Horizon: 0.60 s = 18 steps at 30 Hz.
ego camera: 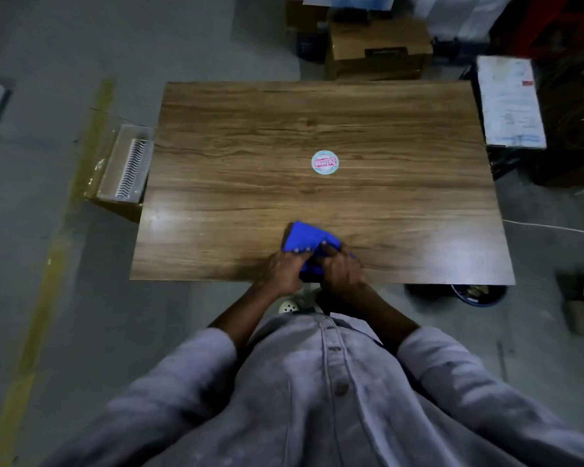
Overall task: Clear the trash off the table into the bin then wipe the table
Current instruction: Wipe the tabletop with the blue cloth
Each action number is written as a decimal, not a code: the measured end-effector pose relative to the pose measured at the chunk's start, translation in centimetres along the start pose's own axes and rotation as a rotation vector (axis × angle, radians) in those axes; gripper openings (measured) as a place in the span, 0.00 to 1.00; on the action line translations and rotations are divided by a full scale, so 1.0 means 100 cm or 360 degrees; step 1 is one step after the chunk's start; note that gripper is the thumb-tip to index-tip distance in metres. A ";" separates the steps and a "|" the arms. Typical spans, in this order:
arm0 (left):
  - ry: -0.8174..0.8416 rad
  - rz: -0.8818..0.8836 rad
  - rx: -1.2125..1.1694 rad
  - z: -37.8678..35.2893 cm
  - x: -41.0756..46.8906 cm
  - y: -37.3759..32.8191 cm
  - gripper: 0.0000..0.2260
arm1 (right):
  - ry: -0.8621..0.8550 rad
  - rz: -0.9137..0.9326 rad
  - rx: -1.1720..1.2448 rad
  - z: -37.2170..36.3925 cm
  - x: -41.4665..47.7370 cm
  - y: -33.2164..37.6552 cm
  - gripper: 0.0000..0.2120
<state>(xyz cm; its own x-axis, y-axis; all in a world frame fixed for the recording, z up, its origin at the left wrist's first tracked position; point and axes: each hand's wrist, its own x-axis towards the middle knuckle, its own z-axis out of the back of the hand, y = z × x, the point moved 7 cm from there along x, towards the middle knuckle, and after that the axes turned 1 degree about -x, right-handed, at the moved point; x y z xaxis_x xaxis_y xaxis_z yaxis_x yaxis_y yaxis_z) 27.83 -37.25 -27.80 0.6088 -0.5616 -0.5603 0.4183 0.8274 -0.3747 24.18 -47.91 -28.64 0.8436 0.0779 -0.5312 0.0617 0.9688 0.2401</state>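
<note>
Head view, left hand [284, 269], right hand [342, 272] gripping cloth [305, 238], near table [317, 116] edge

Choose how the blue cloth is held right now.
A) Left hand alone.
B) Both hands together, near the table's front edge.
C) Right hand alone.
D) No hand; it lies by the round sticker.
B: the left hand and the right hand both grip the blue cloth, close to the near edge of the table.

My only view, head-worn wide-angle, facing steeply down, left hand [282, 269] and right hand [342, 272] close below, table [284, 129] beyond them.
</note>
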 end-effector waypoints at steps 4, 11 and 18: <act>0.0170 -0.0033 -0.0618 -0.014 -0.014 0.014 0.12 | 0.0129 0.0038 0.0262 0.012 -0.022 0.000 0.23; -0.0724 0.0332 -0.1597 0.047 0.027 0.060 0.17 | -0.0894 -0.0383 0.0546 0.105 -0.025 -0.067 0.24; -0.0896 0.0373 -0.1042 0.079 0.084 0.062 0.13 | -0.0676 -0.0438 0.0188 0.083 0.010 -0.065 0.30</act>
<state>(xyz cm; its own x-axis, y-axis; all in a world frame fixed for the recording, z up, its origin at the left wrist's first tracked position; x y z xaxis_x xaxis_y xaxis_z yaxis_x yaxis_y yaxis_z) 40.87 -36.93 -29.00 0.9430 -0.1550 -0.2945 -0.1220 0.6623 -0.7392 29.08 -56.09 -24.00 0.9283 -0.3022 -0.2168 0.3509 0.9048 0.2411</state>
